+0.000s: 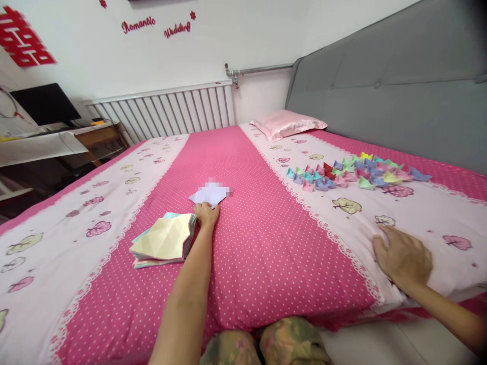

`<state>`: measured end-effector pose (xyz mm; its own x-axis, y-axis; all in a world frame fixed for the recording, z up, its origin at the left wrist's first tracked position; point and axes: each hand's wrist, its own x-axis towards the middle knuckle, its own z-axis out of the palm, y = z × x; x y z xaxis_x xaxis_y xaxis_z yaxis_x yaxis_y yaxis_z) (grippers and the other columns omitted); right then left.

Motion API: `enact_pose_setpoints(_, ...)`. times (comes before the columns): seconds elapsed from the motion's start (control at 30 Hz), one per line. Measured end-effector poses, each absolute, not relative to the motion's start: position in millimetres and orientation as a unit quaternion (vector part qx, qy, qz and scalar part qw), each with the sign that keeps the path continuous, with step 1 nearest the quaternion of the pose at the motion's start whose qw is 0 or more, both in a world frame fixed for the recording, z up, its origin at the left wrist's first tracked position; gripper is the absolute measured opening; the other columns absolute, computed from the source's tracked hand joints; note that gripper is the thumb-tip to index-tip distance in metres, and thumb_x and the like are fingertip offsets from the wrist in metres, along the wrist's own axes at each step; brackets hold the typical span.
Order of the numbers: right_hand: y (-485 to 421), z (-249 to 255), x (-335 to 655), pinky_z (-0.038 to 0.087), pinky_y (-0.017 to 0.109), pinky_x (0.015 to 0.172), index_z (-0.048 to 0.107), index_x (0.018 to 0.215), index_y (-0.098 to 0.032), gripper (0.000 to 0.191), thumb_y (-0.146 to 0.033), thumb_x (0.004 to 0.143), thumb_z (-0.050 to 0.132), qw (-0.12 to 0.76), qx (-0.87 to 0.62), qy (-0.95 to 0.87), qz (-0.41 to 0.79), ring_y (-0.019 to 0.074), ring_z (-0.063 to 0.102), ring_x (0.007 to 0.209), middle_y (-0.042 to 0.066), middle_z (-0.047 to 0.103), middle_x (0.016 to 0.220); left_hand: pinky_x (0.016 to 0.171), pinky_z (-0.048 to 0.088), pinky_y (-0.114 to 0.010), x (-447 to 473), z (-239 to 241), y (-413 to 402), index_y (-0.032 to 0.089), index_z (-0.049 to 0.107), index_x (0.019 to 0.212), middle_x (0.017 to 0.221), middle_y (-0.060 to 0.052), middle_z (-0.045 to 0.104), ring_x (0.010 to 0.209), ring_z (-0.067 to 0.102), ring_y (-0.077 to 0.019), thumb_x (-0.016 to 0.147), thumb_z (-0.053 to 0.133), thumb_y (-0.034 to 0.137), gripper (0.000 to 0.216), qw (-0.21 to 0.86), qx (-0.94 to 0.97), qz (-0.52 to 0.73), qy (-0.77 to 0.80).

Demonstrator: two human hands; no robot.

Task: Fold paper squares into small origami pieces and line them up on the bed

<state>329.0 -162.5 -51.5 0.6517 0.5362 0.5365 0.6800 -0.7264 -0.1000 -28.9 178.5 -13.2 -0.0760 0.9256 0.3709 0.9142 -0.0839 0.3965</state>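
My left hand (206, 214) pinches the near edge of a pale lavender sheet of paper (210, 196) above the pink bedspread; blurred square patches hide part of its far edge. Just left of that wrist lies a stack of creased coloured paper sheets (163, 238), pale yellow on top, with blue and pink edges showing below. My right hand (405, 256) rests palm down on the white printed strip of the bed at the right, loosely spread and holding nothing. Beyond it sit several small folded paper pieces (342, 173) in many colours, grouped in rows.
A pink pillow (287, 123) lies at the far side, near the grey headboard (395, 81). White railings (163, 114) run along the wall. At the far left a monitor (47, 104) stands on a desk. My knees (266, 347) touch or nearly touch the near bed edge.
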Motion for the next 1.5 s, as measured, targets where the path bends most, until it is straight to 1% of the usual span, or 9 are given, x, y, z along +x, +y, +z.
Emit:
enact_pose_setpoints(0.27,-162.1,-51.1,329.0,0.036,0.037,0.083,0.059,0.107,-0.015,0.041,-0.036,0.083,0.033,0.152,-0.896,-0.339,-0.242,0.0275,0.053,0.096,0.010,0.064,0.106,0.086,0.036,-0.040,-33.2,-15.5,176.1,0.018,0.060,0.087,0.095,-0.011,0.055,0.099,0.048,-0.0290,0.071,0.054,0.044,0.031,0.010,0.682,0.312,0.661)
enact_pose_setpoints(0.5,-162.4,-51.0,328.8,0.035,0.036,0.084,0.059,0.108,-0.015,0.042,-0.037,0.083,0.032,0.154,-0.897,-0.337,-0.240,0.0276,0.053,0.097,0.010,0.063,0.106,0.087,0.035,-0.039,-35.3,-15.6,178.1,0.015,0.063,0.088,0.092,-0.012,0.058,0.096,0.050,-0.0268,0.075,0.050,0.040,0.031,0.014,0.687,0.327,0.648)
enact_pose_setpoints(0.73,-162.2,-51.5,329.9,0.035,0.035,0.084,0.059,0.107,-0.015,0.043,-0.037,0.083,0.032,0.154,-0.896,-0.340,-0.241,0.0272,0.053,0.097,0.010,0.063,0.106,0.086,0.038,-0.039,-35.9,-18.2,179.2,0.014,0.067,0.084,0.087,-0.012,0.062,0.093,0.053,-0.0253,0.078,0.043,0.024,0.027,0.012,0.698,0.348,0.626)
enact_pose_setpoints(0.87,-162.2,-51.4,329.8,0.034,0.036,0.084,0.059,0.108,-0.015,0.042,-0.036,0.083,0.033,0.155,-0.898,-0.339,-0.233,0.0270,0.052,0.097,0.010,0.063,0.107,0.089,0.038,-0.041,-34.4,-13.3,172.0,0.016,0.066,0.095,0.105,-0.014,0.061,0.103,0.051,-0.0253,0.082,0.039,0.021,0.030,-0.009,0.712,0.381,0.590)
enact_pose_setpoints(0.97,-162.2,-50.5,329.2,0.034,0.036,0.085,0.058,0.109,-0.015,0.041,-0.036,0.083,0.033,0.164,-0.898,-0.340,-0.227,0.0269,0.052,0.099,0.010,0.062,0.109,0.096,0.035,-0.044,-27.6,-6.1,160.1,0.022,0.063,0.105,0.125,-0.008,0.052,0.117,0.043,-0.0243,0.083,0.041,0.020,0.031,-0.029,0.740,0.402,0.539)
enact_pose_setpoints(1.03,-162.3,-50.2,329.0,0.034,0.036,0.084,0.058,0.109,-0.016,0.041,-0.036,0.083,0.034,0.171,-0.897,-0.338,-0.226,0.0267,0.052,0.099,0.009,0.062,0.110,0.098,0.036,-0.044,-17.9,-3.4,146.8,0.026,0.062,0.106,0.128,-0.004,0.050,0.121,0.040,-0.0228,0.083,0.043,0.019,0.030,-0.040,0.772,0.407,0.487)
enact_pose_setpoints(1.17,-162.3,-50.9,329.7,0.034,0.036,0.084,0.058,0.109,-0.015,0.039,-0.035,0.082,0.036,0.180,-0.896,-0.335,-0.230,0.0261,0.052,0.098,0.009,0.062,0.110,0.093,0.043,-0.045,9.4,-8.9,104.7,0.024,0.062,0.106,0.124,-0.007,0.054,0.120,0.043,-0.0224,0.085,0.041,0.017,0.030,-0.064,0.865,0.404,0.291)
enact_pose_setpoints(1.3,-162.3,-53.0,331.6,0.032,0.037,0.086,0.057,0.108,-0.014,0.038,-0.033,0.082,0.038,0.199,-0.885,-0.348,-0.235,0.0261,0.051,0.098,0.011,0.062,0.109,0.092,0.046,-0.042,26.0,-16.2,56.5,0.023,0.059,0.110,0.123,-0.009,0.055,0.119,0.045,-0.0207,0.087,0.039,0.018,0.031,-0.032,0.939,0.318,0.128)
enact_pose_setpoints(1.5,-161.8,-55.7,333.9,0.032,0.039,0.087,0.055,0.109,-0.012,0.037,-0.030,0.080,0.041,0.234,-0.870,-0.360,-0.244,0.0269,0.049,0.099,0.013,0.060,0.109,0.090,0.048,-0.035,23.7,-7.9,13.4,0.016,0.059,0.107,0.110,-0.011,0.063,0.108,0.055,-0.0186,0.087,0.038,0.017,0.029,-0.025,0.962,0.261,0.077)
